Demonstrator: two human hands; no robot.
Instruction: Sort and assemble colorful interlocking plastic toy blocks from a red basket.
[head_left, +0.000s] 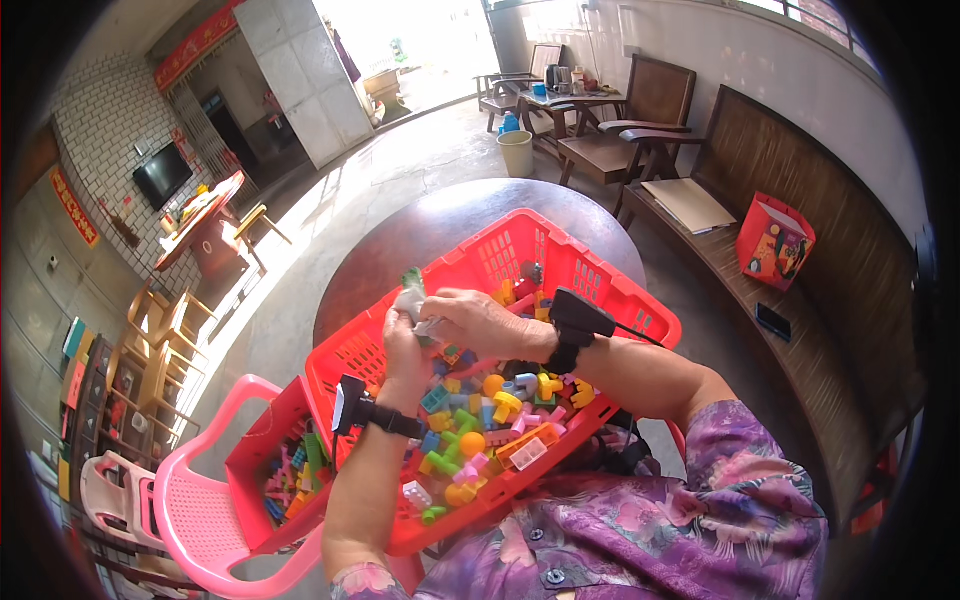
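Both hands meet above the far left side of a red plastic crate (491, 491). My left hand (405, 349) grips a green piece (412, 278), mostly covered, so its exact kind cannot be told. Wrapped around it is a whitish cloth or tissue (409, 303). My right hand (472, 319) pinches part of the same cloth between its fingers, against the piece. Below the hands, the crate holds many plastic building blocks, among them a yellow round piece (508, 406), orange balls (472, 444), green pipe-like pieces (445, 463) and a pink-white block (528, 454).
The crate rests on a round dark table (360, 277). To the left, a pink plastic chair (196, 501) bears a red box (259, 480) of more blocks. A wooden bench (750, 300) on the right carries a red gift bag (776, 244) and a phone (772, 322).
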